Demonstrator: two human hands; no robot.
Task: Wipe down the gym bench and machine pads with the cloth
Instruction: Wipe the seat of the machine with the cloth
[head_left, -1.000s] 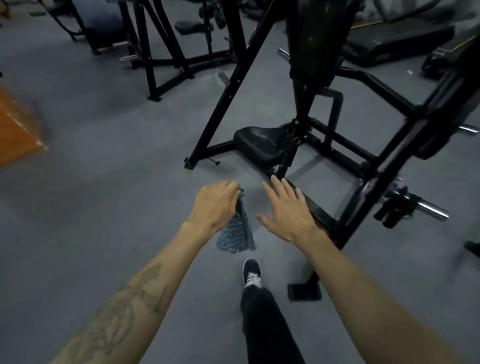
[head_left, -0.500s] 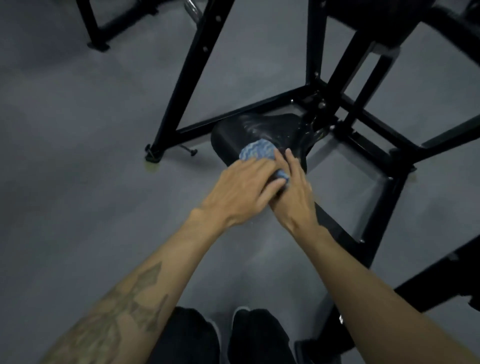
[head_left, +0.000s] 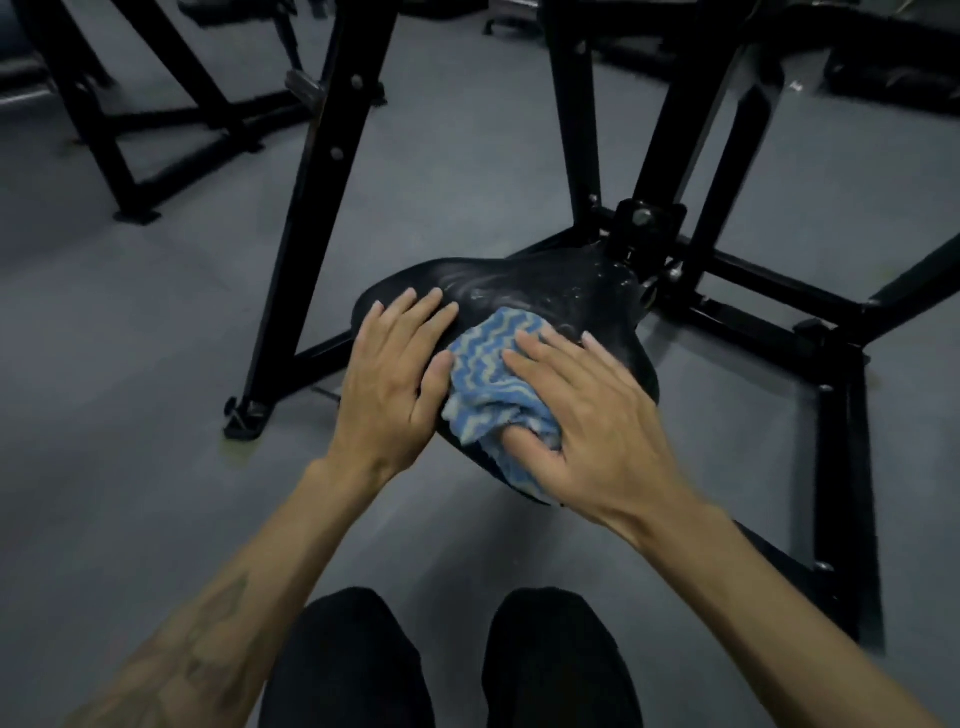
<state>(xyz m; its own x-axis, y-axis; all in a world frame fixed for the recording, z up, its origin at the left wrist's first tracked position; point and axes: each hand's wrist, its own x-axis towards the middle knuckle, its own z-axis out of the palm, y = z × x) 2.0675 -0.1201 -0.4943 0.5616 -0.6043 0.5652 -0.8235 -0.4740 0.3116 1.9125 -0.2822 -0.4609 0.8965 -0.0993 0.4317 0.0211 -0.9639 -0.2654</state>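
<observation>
A low black seat pad (head_left: 545, 288) of a gym machine sits in the middle of the view, with pale smears on its top. A blue and white wavy-striped cloth (head_left: 485, 364) lies bunched on the pad's near part. My right hand (head_left: 597, 415) lies on the cloth with its fingers stretched over it, and its thumb hooks into the bunched near edge. My left hand (head_left: 395, 374) rests flat on the pad's left side, fingers straight, thumb touching the cloth's edge.
The machine's black steel frame (head_left: 322, 171) slants up just left of the pad, and its base bars (head_left: 841, 426) run along the floor on the right. Another black frame (head_left: 124, 171) stands at the far left on grey floor. My knees (head_left: 353, 660) are at the bottom.
I have come down close to the seat pad. The cloth passed from my left hand to under my right hand on the pad, and my left hand moved off to the pad's left side.
</observation>
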